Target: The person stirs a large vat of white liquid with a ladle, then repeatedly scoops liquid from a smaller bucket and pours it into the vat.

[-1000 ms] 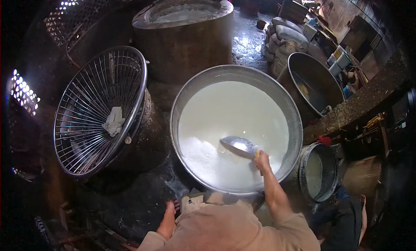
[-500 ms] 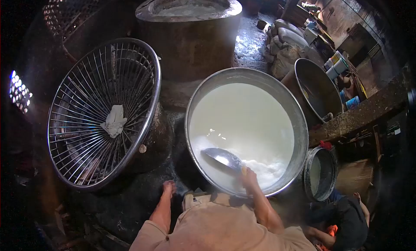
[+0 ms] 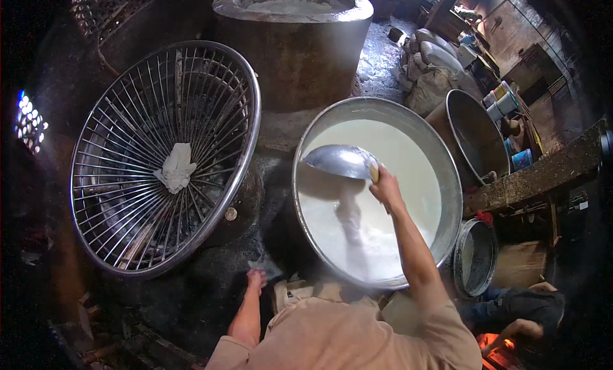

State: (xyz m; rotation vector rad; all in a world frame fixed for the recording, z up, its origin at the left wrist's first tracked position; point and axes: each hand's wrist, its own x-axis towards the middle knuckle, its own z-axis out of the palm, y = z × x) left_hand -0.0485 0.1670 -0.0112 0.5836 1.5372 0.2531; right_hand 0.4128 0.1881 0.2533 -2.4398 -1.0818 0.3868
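Right hand: the right hand (image 3: 385, 188) is closed around the handle of a metal scoop (image 3: 340, 160), held raised over the big pan (image 3: 447, 178).
Scoop: tilted, with a white stream falling from it into the milk (image 3: 408, 178) below, where the surface froths.
Step in hand: by my judgement, a lift-and-pour pass (aerating or cooling the milk).
Next move: it calls for lowering the scoop back into the liquid, well inside the rim.
Left hand: the left hand (image 3: 256, 280) rests on the dark ledge beside the pan; whether its fingers are spread or curled I cannot tell.
Hidden: the scoop's handle is covered by the fist, and the pan's near rim by the person's shoulder.
Hard to make out: another person (image 3: 523, 306) crouches at lower right by a glow, mostly in shadow.
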